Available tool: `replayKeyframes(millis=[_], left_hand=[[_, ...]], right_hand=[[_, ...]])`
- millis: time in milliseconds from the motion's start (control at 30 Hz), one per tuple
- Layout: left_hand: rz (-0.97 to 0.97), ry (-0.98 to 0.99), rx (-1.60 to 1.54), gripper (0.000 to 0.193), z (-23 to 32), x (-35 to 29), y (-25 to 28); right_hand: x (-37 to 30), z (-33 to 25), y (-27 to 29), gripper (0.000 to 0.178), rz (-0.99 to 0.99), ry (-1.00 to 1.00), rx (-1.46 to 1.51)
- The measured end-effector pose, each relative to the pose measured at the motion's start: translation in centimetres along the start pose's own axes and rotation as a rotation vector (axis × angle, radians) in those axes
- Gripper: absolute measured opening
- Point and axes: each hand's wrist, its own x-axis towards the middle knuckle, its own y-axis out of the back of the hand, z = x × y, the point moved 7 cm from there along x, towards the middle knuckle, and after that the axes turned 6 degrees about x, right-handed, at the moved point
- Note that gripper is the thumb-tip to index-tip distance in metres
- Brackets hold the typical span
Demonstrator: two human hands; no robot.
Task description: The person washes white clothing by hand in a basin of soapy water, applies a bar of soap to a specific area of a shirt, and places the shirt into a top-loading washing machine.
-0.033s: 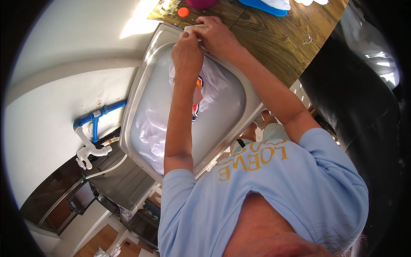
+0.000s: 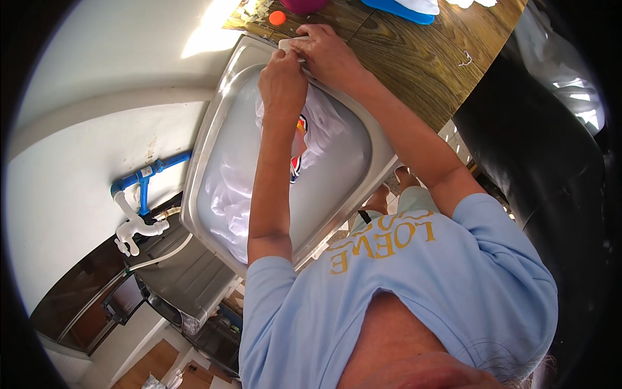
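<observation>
In the sink (image 2: 192, 188), a white garment (image 2: 324, 123) with a colourful print lies partly under cloudy water. Its upper part rises toward the far rim, where my two hands meet. My left hand (image 2: 283, 81) is closed in a pinch on the white cloth. Close against it, my right hand (image 2: 329, 59) has its fingers bent round the same pale bit of cloth, the thumb side hidden. My left forearm passes over the water and covers part of the print. More white cloth (image 2: 230, 201) billows at the near left of the basin.
A wooden counter (image 2: 414, 71) adjoins the sink's far right, bearing an orange cap (image 2: 277, 17), a purple round thing (image 2: 304, 5) and a blue item (image 2: 402, 13). On the left wall are a blue pipe (image 2: 165, 163) and a white tap (image 2: 137, 228). Black sheeting (image 2: 538, 129) hangs at right.
</observation>
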Motion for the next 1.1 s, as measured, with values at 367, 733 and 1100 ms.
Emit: replayKeyframes(millis=[367, 733, 1100], left_hand=[[-0.260, 0.371, -1.416, 0.019, -3.1, -6.5, 2.6], [-0.328, 0.194, -1.479, 0.013, 3.1, -4.1, 7.1], [0.272, -0.325, -0.235, 0.009, 9.3, -0.4, 0.5]], right_hand=[[0.2, -0.7, 2.4, 0.029, 0.136, -0.022, 0.521], [-8.5, -1.6, 10.1, 0.017, -0.162, -0.505, 1.160], [-10.3, 1.3, 13.0, 0.011, 0.185, -0.077, -0.139]])
